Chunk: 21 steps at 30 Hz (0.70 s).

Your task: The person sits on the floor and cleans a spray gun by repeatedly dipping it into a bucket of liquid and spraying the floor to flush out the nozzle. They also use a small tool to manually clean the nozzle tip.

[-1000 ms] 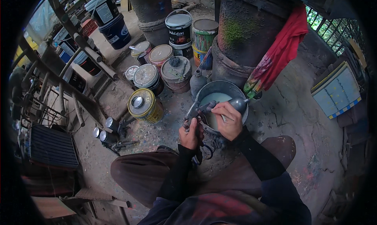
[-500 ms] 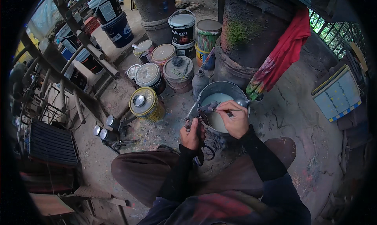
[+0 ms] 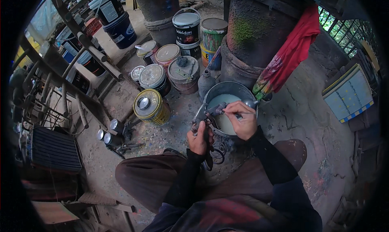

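Note:
A metal spray gun [image 3: 211,111] is gripped by the handle in my left hand [image 3: 197,142], its fingers wrapped round it. My right hand [image 3: 244,123] is closed in a pinch by the gun's front end. Whatever is between those fingertips is too small to make out. Both hands are at the near side of a grey metal bucket [image 3: 209,95], with the gun's front over it. Cloudy whitish liquid [image 3: 225,99] lies in the bucket. At its right rim rests a rounded silver thing [image 3: 249,104], partly behind my right hand.
Several lidded paint cans, one of them yellow [image 3: 150,109], stand to the left and behind. A grey bottle [image 3: 206,85] is beside the bucket. Red cloth [image 3: 289,57] hangs from a big dark drum [image 3: 259,33]. Small metal cups [image 3: 115,126] lie on the left floor.
The right hand's fingers have shifted slightly at the gun's front end. The left hand keeps its hold, and the view has moved a little.

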Motion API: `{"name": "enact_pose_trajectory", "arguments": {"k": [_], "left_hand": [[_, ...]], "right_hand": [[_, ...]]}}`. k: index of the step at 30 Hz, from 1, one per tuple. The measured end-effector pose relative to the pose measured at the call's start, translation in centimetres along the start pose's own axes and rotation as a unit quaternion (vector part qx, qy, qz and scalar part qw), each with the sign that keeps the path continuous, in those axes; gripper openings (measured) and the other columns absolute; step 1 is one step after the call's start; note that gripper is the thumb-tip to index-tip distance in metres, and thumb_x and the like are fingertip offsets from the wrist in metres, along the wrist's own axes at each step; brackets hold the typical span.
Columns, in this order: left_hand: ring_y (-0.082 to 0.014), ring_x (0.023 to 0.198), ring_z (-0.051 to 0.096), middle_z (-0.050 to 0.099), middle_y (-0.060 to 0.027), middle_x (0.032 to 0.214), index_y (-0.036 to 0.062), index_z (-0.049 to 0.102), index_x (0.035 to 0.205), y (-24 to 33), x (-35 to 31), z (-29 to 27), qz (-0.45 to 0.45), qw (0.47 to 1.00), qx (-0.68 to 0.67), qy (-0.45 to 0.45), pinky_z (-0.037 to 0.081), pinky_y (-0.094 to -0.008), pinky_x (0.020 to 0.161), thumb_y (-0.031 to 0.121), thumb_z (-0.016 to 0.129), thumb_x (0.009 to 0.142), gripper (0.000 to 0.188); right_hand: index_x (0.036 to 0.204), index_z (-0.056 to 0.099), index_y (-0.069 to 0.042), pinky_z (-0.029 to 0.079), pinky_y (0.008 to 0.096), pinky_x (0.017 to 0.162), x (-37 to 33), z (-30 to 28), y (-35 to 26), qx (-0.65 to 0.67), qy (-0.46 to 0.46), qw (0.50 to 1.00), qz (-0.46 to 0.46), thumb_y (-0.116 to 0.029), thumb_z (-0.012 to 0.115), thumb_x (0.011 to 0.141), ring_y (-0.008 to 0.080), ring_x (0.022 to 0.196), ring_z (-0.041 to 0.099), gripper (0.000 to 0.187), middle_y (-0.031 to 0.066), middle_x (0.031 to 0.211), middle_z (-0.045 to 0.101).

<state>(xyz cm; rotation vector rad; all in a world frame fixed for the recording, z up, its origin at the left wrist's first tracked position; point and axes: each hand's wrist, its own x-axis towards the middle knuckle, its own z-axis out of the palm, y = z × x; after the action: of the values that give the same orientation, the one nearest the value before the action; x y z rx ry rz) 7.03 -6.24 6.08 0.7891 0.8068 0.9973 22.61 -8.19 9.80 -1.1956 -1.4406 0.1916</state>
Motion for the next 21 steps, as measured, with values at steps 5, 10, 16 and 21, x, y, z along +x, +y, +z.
{"name": "enact_pose_trajectory", "arguments": {"k": [5, 10, 16, 21], "left_hand": [[-0.0138, 0.044, 0.043, 0.050, -0.0065, 0.062, 0.0020, 0.053, 0.093, 0.3, 0.2, 0.0, -0.012, 0.999, -0.040, 0.005, 0.034, -0.0266, 0.039, 0.033, 0.051, 0.090, 0.031], [-0.0140, 0.044, 0.043, 0.050, -0.0068, 0.062, 0.0021, 0.052, 0.095, 0.3, 0.4, -0.1, -0.023, 0.999, -0.045, 0.007, 0.034, -0.0265, 0.039, 0.035, 0.052, 0.089, 0.033], [-0.0130, 0.044, 0.044, 0.050, -0.0063, 0.061, 0.0020, 0.052, 0.096, -0.1, 0.3, -0.2, -0.022, 1.000, -0.016, 0.013, 0.034, -0.0258, 0.039, 0.035, 0.051, 0.090, 0.034], [-0.0124, 0.042, 0.044, 0.051, -0.0061, 0.061, 0.0024, 0.053, 0.091, 0.3, 0.5, -0.4, 0.010, 1.000, -0.016, 0.012, 0.034, -0.0242, 0.037, 0.034, 0.053, 0.089, 0.032]], "right_hand": [[0.080, 0.060, 0.000, 0.048, 0.0285, 0.068, 0.4, -0.2, 0.1, 0.031, -0.030, 0.999, -0.012, 0.010, 0.062, 0.073, 0.0209, 0.076, 0.061, 0.012, 0.0106, 0.082, 0.060], [0.079, 0.059, 0.000, 0.048, 0.0276, 0.065, 0.2, 0.2, -0.1, 0.000, 0.003, 1.000, -0.024, 0.010, 0.061, 0.071, 0.0225, 0.074, 0.062, 0.013, 0.0102, 0.082, 0.061], [0.080, 0.060, 0.000, 0.049, 0.0277, 0.065, 0.9, -0.5, 0.3, 0.026, -0.042, 0.999, 0.013, 0.011, 0.060, 0.073, 0.0204, 0.073, 0.061, 0.013, 0.0112, 0.082, 0.060], [0.079, 0.057, 0.002, 0.049, 0.0255, 0.059, 0.5, -0.5, 0.7, 0.103, -0.025, 0.991, 0.077, 0.010, 0.058, 0.075, 0.0165, 0.066, 0.060, 0.009, 0.0110, 0.082, 0.059]]}}
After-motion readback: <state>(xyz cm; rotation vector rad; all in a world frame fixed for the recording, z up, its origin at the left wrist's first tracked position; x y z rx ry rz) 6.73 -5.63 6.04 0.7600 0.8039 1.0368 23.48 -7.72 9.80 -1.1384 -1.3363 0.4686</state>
